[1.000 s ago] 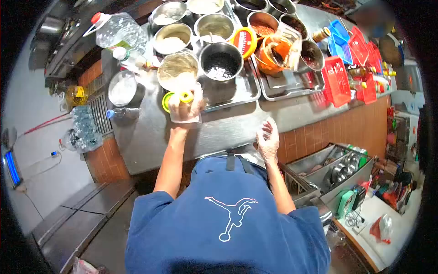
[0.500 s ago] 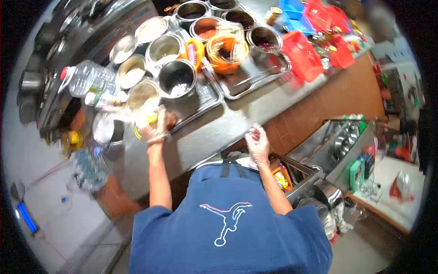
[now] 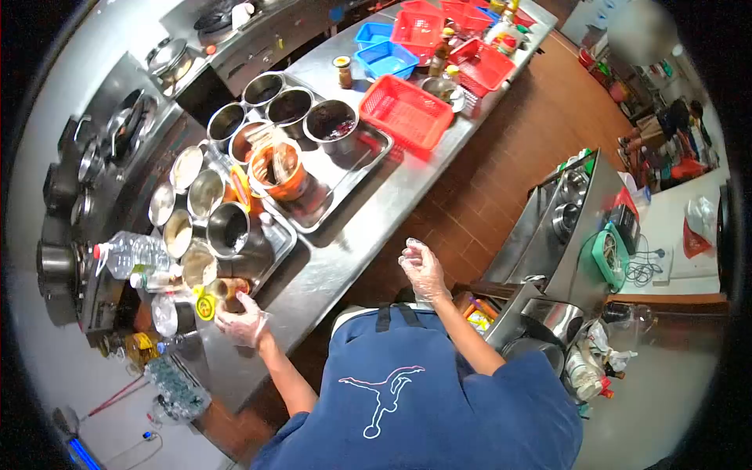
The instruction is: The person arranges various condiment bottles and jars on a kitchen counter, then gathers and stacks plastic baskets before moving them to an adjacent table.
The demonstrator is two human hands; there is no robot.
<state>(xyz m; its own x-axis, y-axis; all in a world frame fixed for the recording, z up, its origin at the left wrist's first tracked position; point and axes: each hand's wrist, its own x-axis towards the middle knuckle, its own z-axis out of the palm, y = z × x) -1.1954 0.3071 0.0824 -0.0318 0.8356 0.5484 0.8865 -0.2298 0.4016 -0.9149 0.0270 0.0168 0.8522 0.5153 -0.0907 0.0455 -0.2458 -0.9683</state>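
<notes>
My left hand [image 3: 241, 323], in a clear plastic glove, is at the near-left end of the steel counter. Its fingers are closed on a small brown jar [image 3: 229, 288] with a yellow lid [image 3: 205, 304], beside the metal pots. Part of the grip is hidden. A pot of pale brown powder [image 3: 199, 263] stands just behind the jar. My right hand [image 3: 423, 271], also gloved, hovers in front of the counter edge with loosely bent fingers apart and nothing in it.
Several pots stand in steel trays [image 3: 329, 215], with an orange tub [image 3: 277, 168] among them. A water bottle [image 3: 133, 255] lies at the left. Red baskets [image 3: 407, 113] and blue baskets [image 3: 388, 59] sit farther along the counter. A steel cabinet [image 3: 540, 235] stands to my right.
The view has swung, showing more of the counter's far end and the floor. My left hand stays at the yellow-lidded jar. My right hand's fingers are more spread.
</notes>
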